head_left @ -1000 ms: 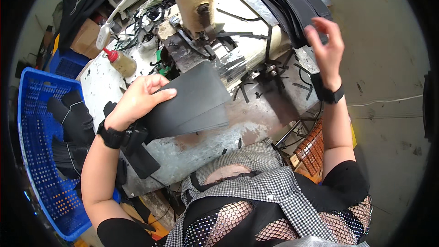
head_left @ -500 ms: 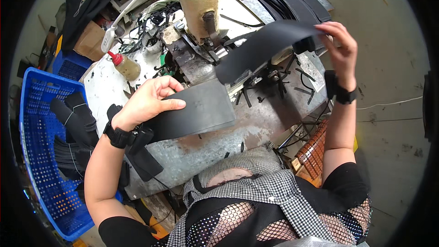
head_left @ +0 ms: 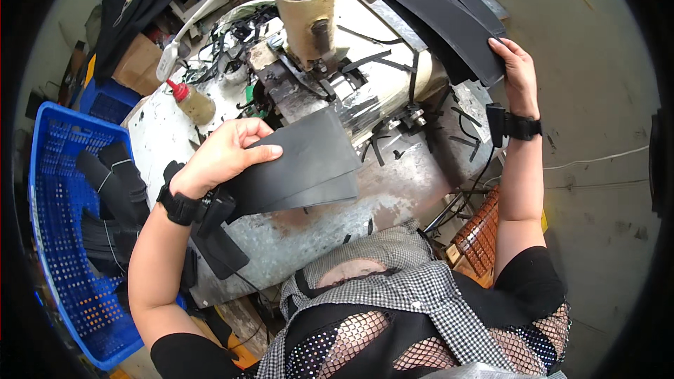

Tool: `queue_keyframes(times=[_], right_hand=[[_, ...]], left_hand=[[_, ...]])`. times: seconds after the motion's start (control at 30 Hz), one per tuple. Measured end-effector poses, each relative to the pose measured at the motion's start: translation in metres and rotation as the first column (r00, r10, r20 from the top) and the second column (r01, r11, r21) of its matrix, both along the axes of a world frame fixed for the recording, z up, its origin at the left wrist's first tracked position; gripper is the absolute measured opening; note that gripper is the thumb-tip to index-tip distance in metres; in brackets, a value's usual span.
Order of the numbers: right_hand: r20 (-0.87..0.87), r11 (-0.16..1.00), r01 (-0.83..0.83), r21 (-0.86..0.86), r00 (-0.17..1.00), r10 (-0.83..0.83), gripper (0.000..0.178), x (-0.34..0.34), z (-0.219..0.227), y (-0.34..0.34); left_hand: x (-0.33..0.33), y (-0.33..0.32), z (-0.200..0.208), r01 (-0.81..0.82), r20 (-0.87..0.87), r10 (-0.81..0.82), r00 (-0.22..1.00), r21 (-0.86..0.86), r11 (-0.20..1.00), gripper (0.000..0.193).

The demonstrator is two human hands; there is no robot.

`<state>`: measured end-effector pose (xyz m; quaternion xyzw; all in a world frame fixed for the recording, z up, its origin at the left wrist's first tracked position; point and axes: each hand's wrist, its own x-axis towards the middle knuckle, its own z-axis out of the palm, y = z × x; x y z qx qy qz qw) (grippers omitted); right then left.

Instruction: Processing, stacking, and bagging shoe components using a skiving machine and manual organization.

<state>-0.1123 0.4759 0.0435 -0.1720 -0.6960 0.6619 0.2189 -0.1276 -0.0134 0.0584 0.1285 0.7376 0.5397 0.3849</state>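
Note:
My left hand (head_left: 232, 154) pinches a few flat black leather-like strips (head_left: 302, 158) between thumb and fingers. They are slightly fanned, their free ends pointing right in front of the machine. At the far right, my right hand (head_left: 518, 74) is closed on the near end of a long black strip (head_left: 449, 24) lying along the pile there. The cream machine head (head_left: 306, 17) stands between my hands, its metal working parts just beyond the left-hand strips. Parts of the held strips are hidden under my left fingers and wrist.
Black offcuts (head_left: 379, 144) are scattered on the worn metal table (head_left: 302, 238). A red-capped bottle (head_left: 191, 102) stands left of the machine. A blue crate (head_left: 70, 288) with tied black bundles sits at the left. A woven brown seat (head_left: 481, 228) is at the right.
My right hand has moved up and slightly left to the pile; the strip that arched from it across the machine now lies over the pile. The left-hand strips have tilted upward and fanned apart.

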Motion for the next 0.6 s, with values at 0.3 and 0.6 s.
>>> queue_keyframes(times=[0.3,0.6], right_hand=[[-0.242,0.445,0.044,0.895,0.885,0.398,0.047,0.035,-0.007,-0.102],[-0.280,0.254,0.178,0.951,0.845,0.456,0.039,0.025,0.014,-0.100]], left_hand=[[-0.004,0.007,0.004,0.003,-0.021,-0.006,1.000,-0.124,0.992,0.012],[-0.003,0.021,0.008,0.012,-0.040,-0.013,0.999,-0.010,1.000,0.024]])
